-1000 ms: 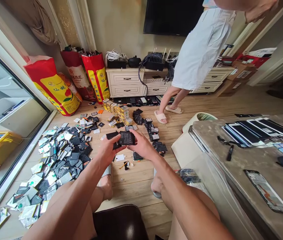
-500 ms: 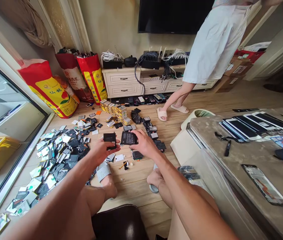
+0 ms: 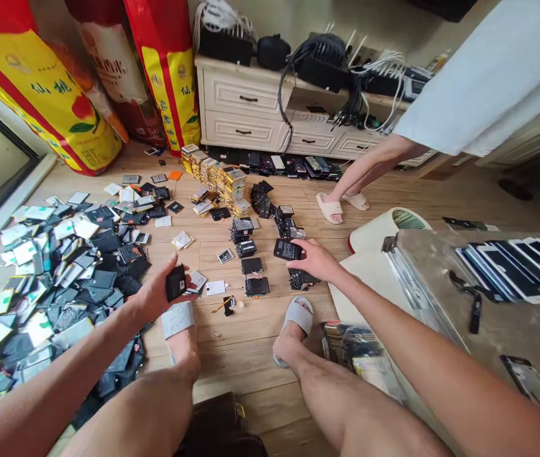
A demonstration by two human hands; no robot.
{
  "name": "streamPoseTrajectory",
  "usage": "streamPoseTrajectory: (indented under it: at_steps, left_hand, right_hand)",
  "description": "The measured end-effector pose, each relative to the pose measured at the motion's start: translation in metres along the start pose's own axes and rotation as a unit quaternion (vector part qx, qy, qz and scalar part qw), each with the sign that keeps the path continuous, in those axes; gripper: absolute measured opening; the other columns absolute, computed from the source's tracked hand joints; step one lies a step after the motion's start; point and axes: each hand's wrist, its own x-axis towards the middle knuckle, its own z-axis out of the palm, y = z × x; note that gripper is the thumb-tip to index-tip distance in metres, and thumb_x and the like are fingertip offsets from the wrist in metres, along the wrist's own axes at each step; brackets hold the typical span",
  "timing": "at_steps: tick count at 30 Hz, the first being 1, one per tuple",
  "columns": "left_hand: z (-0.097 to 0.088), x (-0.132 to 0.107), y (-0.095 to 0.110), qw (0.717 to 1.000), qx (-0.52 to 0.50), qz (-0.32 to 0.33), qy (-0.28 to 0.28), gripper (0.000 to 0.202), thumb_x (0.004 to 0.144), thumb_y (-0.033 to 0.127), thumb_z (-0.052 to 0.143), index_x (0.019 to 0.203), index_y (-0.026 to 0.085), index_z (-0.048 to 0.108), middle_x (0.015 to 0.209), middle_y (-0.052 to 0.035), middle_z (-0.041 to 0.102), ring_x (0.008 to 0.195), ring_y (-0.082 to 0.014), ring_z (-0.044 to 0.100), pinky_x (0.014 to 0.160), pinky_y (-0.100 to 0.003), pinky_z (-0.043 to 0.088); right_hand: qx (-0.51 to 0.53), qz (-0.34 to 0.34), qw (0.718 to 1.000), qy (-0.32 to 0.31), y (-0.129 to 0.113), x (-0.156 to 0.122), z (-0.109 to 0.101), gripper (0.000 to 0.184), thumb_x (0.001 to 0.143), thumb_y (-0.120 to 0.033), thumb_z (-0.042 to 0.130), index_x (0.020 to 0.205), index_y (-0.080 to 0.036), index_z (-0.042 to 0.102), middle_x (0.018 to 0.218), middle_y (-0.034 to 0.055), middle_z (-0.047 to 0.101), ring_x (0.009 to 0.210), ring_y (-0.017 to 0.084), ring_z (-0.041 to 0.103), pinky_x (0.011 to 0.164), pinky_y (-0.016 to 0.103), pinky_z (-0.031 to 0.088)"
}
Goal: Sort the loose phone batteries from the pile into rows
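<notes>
My left hand (image 3: 158, 287) holds a flat black phone battery (image 3: 175, 283) over the right edge of a heap of loose phone batteries (image 3: 91, 254). Between the fingers of my right hand (image 3: 316, 259) is another black phone battery (image 3: 285, 249) with pale print, held above the right-hand row of stacked black batteries (image 3: 301, 279). A second row of small black stacks (image 3: 253, 266) stands on the floor between my hands. Behind them rises a long stack of yellow-edged batteries (image 3: 217, 179). A white card-like piece (image 3: 215, 288) lies near my left foot.
Red and yellow sacks (image 3: 175, 82) stand by a white drawer cabinet (image 3: 241, 98) bearing cables and chargers. Another person in white slippers (image 3: 330, 208) stands beyond. On the right are a bin (image 3: 375, 231) and a table (image 3: 434, 279) with phone screens (image 3: 503, 270).
My hands have moved apart, the left one leftward and the right one rightward over the stacks, each with its battery. The view has tilted down. The other person's legs appear further right.
</notes>
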Motion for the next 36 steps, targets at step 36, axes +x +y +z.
streamPoseTrajectory:
  at_steps: [36]
  left_hand:
    - [-0.082,0.086,-0.180,0.960,-0.217,-0.176,-0.026,0.071,0.100,0.064,0.041,0.135,0.006,0.062,0.111,-0.0219,0.072,0.093,-0.0318,0.073,0.066,-0.046,0.067]
  right_hand:
    - [-0.103,-0.146,0.973,-0.146,0.068,0.206,0.201,0.074,0.079,-0.018,0.079,0.147,-0.024,0.051,0.143,0.0121,0.057,0.128,0.032,0.059,0.109,0.047,0.049]
